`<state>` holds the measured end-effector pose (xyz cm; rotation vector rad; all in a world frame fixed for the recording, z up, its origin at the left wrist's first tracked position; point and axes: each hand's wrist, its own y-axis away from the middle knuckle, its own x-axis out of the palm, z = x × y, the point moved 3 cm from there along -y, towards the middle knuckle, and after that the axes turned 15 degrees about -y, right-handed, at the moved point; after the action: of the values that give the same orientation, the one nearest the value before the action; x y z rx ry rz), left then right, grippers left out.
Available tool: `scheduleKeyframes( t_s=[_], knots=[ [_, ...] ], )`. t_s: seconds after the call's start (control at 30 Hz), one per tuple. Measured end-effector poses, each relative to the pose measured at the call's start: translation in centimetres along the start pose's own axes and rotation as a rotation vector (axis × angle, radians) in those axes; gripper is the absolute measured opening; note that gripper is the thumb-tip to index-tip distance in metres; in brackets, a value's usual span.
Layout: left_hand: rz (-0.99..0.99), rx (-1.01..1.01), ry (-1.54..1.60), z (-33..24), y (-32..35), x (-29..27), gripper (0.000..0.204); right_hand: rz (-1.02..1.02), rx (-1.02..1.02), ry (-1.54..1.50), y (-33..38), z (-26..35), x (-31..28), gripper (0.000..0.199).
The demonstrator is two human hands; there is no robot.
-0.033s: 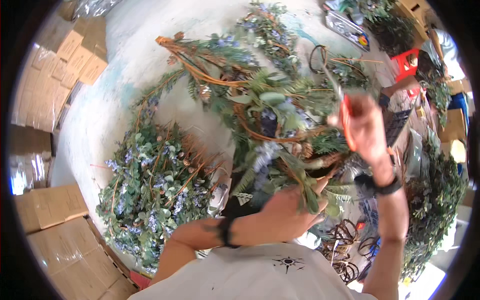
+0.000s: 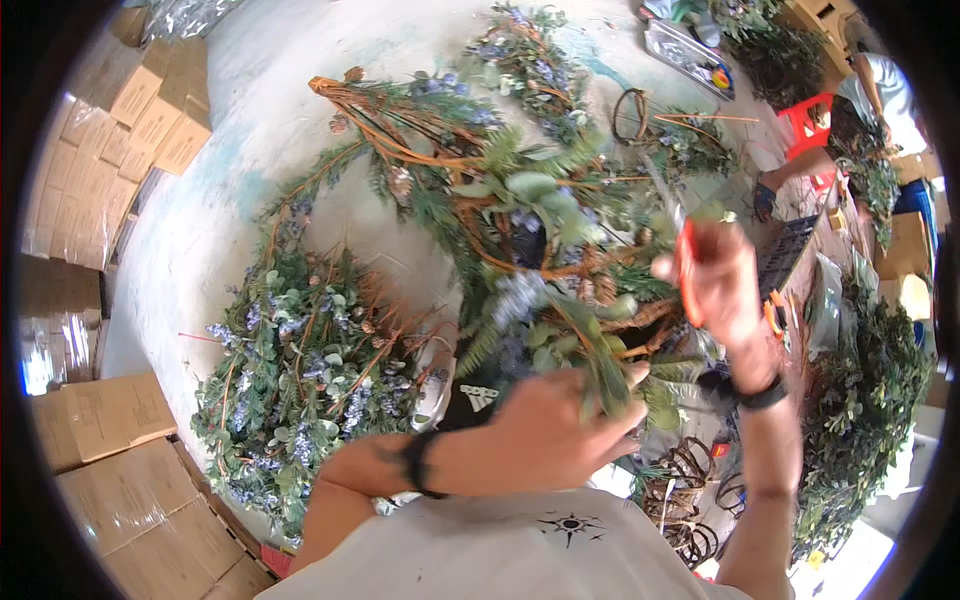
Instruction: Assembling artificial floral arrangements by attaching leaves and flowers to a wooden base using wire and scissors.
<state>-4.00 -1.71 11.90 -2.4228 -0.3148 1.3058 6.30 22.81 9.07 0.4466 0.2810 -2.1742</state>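
Wreath (image 2: 520, 230), centre frame: light, springy twig hoop, brittle foliage; best held by the hoop. Left hand (image 2: 560, 420) grips its lower sprigs; right hand (image 2: 725, 285) closed round red-handled cutters (image 2: 688, 270).

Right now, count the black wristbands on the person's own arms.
2. One black wristband sits on the left wrist, just behind the left hand that grips the greenery. The other wristband is on the right wrist, below the right hand holding a red-handled tool.

A craft workshop is shown: finished wreaths (image 2: 300, 380) are piled on the concrete floor (image 2: 230, 200), cardboard boxes (image 2: 110, 420) are stacked alongside, and loose greenery (image 2: 860, 400) is heaped nearby.
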Motion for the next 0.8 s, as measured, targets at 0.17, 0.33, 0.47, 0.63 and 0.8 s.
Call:
scheduleKeyframes(
  t_s=[0.17, 0.33, 0.47, 0.63, 0.8],
  knots=[
    [-0.038, -0.161, -0.047, 6.3, -12.1, -9.9, 0.016, -0.374, -0.012, -0.187, 10.5, -1.2, 3.4, 0.028],
    [0.898, -0.088, -0.672, 13.8, -19.5, 0.9, 0.064, -0.349, -0.244, 0.153, 12.8, -2.3, 5.3, 0.041],
    [1.341, -0.061, -0.621, 12.4, -18.9, 6.6, 0.074, -0.321, -0.38, 0.06, 14.9, -2.9, 5.0, 0.042],
    [1.391, -0.2, -0.734, 13.0, -18.8, 5.6, 0.058, -0.475, -0.282, -0.232, 17.0, -3.8, 4.2, 0.045],
    [1.118, -0.278, -0.687, 13.3, -19.4, 1.3, 0.06, -0.679, -0.415, -0.966, 18.3, -5.5, 2.4, 0.058]
  ],
)
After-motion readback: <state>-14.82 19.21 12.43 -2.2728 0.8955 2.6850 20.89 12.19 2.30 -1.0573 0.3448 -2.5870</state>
